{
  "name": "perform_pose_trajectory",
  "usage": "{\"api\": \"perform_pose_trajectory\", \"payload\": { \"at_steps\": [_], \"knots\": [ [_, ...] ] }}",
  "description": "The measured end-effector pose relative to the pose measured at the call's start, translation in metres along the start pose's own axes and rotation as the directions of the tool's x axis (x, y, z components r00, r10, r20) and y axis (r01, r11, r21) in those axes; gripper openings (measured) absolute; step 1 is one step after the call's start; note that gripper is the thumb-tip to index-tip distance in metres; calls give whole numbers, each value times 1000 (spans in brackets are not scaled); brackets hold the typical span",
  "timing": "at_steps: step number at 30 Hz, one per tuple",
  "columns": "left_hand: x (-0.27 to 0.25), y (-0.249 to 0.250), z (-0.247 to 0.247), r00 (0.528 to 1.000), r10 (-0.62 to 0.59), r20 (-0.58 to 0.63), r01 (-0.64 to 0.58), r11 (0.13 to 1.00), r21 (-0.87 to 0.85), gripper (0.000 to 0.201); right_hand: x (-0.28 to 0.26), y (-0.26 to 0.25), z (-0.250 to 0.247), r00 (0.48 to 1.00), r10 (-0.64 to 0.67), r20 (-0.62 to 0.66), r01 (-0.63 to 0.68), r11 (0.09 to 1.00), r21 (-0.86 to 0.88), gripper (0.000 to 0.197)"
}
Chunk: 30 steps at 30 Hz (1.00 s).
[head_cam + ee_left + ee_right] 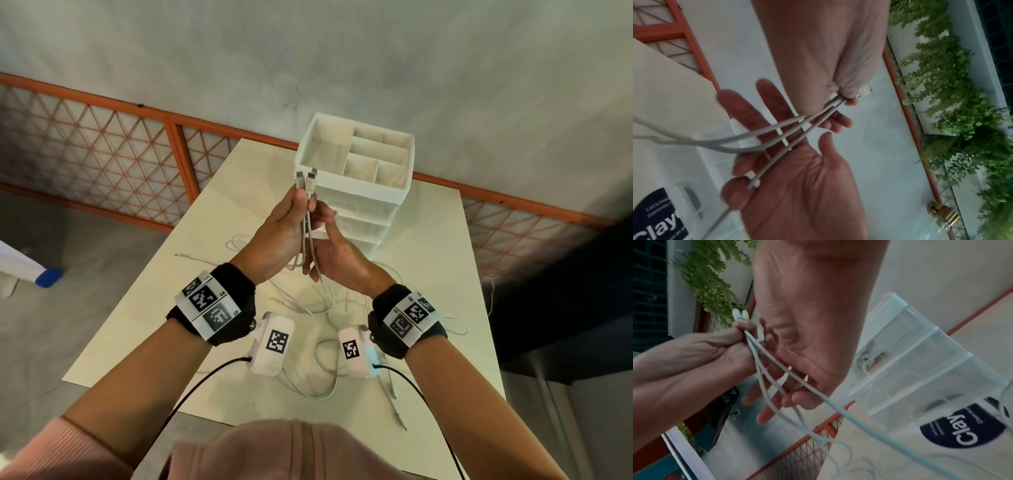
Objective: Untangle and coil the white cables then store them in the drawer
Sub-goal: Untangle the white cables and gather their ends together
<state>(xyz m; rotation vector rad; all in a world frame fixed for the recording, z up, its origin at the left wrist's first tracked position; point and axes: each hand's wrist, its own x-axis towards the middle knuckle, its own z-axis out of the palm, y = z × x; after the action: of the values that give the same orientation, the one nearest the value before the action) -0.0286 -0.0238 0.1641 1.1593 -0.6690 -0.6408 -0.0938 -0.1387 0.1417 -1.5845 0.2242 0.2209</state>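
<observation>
Above the table, my left hand (303,200) pinches the two plug ends (306,178) of white cables (308,236) between thumb and fingers. The strands hang down from that pinch to a tangle of white cables (308,305) on the table. My right hand (325,221) stands beside them with its fingers straight and spread, and the strands run across those fingers (777,123). In the right wrist view, the left hand (742,327) holds the ends while the cables (830,402) pass over my right hand (797,379). The translucent drawer unit (356,212) stands behind, drawers shut.
The drawer unit has an open divided tray (359,150) on top, and something white and coiled shows through one drawer (867,360). The pale table (154,308) ends near an orange lattice railing (102,154). More cable loops lie toward the table's right edge (455,325).
</observation>
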Motion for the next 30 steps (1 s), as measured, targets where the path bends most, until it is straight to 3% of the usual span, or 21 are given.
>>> {"api": "perform_pose_trajectory", "payload": {
  "at_steps": [2,4,7,10,12,13,15,17,20,22,25,28,30],
  "knots": [
    [1,4,2,999,38,22,-36,995,-96,31,0,4,4,999,27,44,-25,999,-42,81],
    [3,8,-2,999,52,13,-50,993,-109,34,-1,9,2,997,45,67,-27,970,-243,87],
    [2,9,-11,997,46,-67,-50,998,-50,37,-5,14,-15,999,4,-49,-24,910,-414,83],
    [-4,11,-18,983,72,-170,-63,996,61,38,-10,21,-43,996,-28,-88,-36,756,-654,46],
    [-10,15,-21,973,102,-205,-71,986,154,38,-12,32,-63,989,-18,-149,-106,617,-780,36],
    [-12,18,-23,973,110,-205,-71,980,188,37,-13,37,-73,979,-23,-204,-150,596,-789,33],
    [-13,21,-31,974,116,-194,-42,936,350,39,-21,40,-87,959,-42,-280,-190,638,-746,23],
    [-12,17,-40,987,76,-142,29,779,626,37,-30,33,-91,958,-62,-280,-156,705,-692,17],
    [-14,-1,-38,995,-101,-5,59,543,838,42,-34,13,-86,945,-168,-280,-42,789,-612,32],
    [-14,-15,-31,985,-170,32,60,507,860,40,-33,-3,-77,952,-210,-224,39,806,-591,31],
    [-12,-26,-24,974,-207,96,28,526,850,27,-31,-21,-68,958,-236,-165,101,811,-577,31],
    [-9,-19,-32,993,-96,65,-2,547,837,12,-33,-26,-73,979,-153,-132,53,826,-561,38],
    [-7,-12,-45,1000,9,7,-11,533,846,30,-35,-22,-80,996,-27,-87,-27,825,-564,38]
  ]
}}
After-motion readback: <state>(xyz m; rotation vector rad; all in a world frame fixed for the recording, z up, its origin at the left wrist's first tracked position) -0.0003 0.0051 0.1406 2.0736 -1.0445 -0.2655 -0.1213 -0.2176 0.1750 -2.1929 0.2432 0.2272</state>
